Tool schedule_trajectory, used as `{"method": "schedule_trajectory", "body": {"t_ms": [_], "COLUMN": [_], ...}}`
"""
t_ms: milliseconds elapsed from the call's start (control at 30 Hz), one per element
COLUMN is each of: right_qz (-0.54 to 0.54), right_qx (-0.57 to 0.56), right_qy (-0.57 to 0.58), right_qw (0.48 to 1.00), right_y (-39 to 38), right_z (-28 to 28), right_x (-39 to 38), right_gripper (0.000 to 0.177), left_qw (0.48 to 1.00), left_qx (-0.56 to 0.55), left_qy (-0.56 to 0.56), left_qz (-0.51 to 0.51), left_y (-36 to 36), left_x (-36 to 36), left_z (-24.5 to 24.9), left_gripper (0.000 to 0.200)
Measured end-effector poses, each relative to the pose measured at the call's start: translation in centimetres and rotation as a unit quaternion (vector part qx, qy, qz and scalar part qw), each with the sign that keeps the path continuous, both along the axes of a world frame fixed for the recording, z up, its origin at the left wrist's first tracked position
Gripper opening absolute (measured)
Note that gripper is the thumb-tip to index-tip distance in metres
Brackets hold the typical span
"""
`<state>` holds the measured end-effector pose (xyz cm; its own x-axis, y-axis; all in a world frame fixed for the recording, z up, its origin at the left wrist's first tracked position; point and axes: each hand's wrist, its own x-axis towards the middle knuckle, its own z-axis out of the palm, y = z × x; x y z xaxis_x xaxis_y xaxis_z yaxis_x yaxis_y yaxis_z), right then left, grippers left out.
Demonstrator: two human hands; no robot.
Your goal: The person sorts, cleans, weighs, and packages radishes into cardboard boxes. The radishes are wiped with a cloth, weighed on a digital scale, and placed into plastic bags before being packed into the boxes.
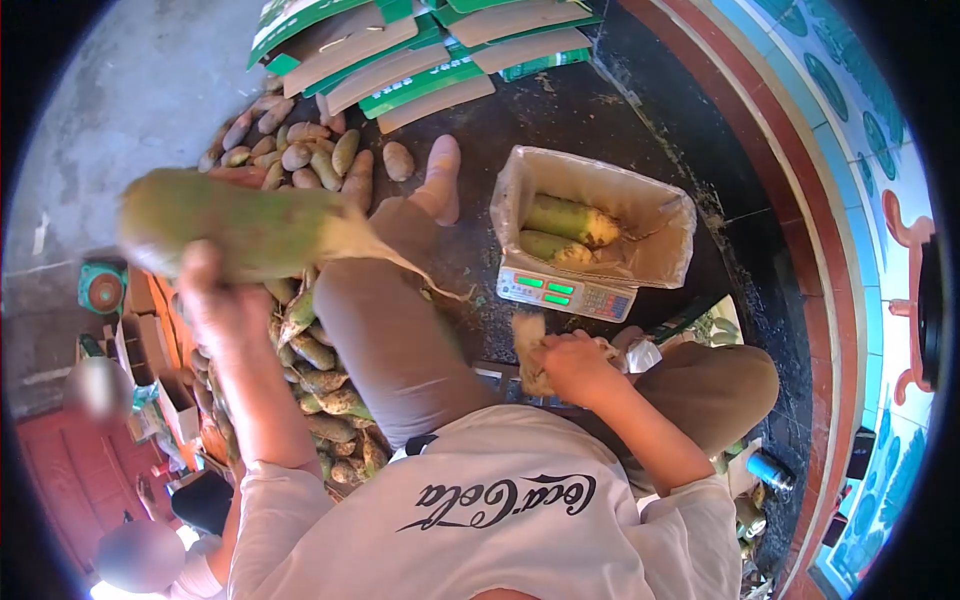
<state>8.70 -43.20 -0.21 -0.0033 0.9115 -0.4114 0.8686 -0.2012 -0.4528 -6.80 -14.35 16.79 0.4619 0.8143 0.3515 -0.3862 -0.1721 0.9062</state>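
A large green radish (pixel 230 225) is held up at the left by my left hand (pixel 215 300), its fingers wrapped round the underside. The pale root end tapers into a long thin tail pointing right. My right hand (pixel 582 365) is closed on a tan, crumpled cloth (pixel 530 350) above my lap. Beyond it, a cardboard box (pixel 660 205) lined with plastic sits on a digital scale (pixel 565 295) with lit green displays. Inside the box lie green radishes (pixel 560 215) with yellowish ends.
Many radishes (pixel 330 430) are piled along my left leg, and more tubers (pixel 300 155) lie ahead on the floor. Stacked green cartons (pixel 430 70) stand at the back. A tiled wall (pixel 870 120) runs along the right. Other people (pixel 150 560) are at the lower left.
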Motion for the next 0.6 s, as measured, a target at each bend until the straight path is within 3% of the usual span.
{"method": "schedule_trajectory", "body": {"t_ms": [33,100,167,267,400,433,467,533,600], "right_qz": [-0.029,-0.192,-0.253,-0.309,-0.306,-0.296,-0.284,-0.261,-0.226], "right_qx": [0.026,0.285,0.351,0.366,0.342,0.340,0.323,0.290,0.293], "right_qy": [0.027,0.138,0.151,0.183,0.190,0.159,0.141,0.104,0.062], "right_qw": [0.999,0.929,0.889,0.858,0.868,0.878,0.891,0.915,0.927], "right_y": [1.0,3.2,5.2,6.8,5.7,5.2,4.7,3.9,3.5], "right_z": [1.8,5.5,7.7,7.1,7.2,7.4,7.7,8.2,9.0], "right_x": [0.7,2.0,3.0,3.5,6.2,7.1,8.0,9.9,11.3], "right_gripper": [0.038,0.052,0.061,0.070,0.069,0.068,0.068,0.067,0.067], "left_qw": [0.999,0.994,0.977,0.943,0.952,0.959,0.951,0.965,0.955], "left_qx": [-0.010,-0.050,-0.144,-0.240,-0.172,-0.145,-0.194,-0.136,-0.171], "left_qy": [0.038,0.075,0.058,0.004,0.014,0.076,0.075,0.115,0.116], "left_qz": [-0.029,-0.066,-0.145,-0.230,-0.254,-0.231,-0.229,-0.194,-0.213], "left_y": [-1.8,-4.1,-7.1,-9.3,-8.9,-8.0,-7.3,-6.0,-4.4], "left_x": [2.2,5.0,7.8,10.3,12.3,12.2,12.4,12.9,12.9], "left_z": [-0.8,-3.8,-4.9,-8.5,-8.8,-8.4,-8.4,-8.5,-8.6], "left_gripper": [0.068,0.069,0.071,0.090,0.083,0.072,0.055,0.036,0.020]}}
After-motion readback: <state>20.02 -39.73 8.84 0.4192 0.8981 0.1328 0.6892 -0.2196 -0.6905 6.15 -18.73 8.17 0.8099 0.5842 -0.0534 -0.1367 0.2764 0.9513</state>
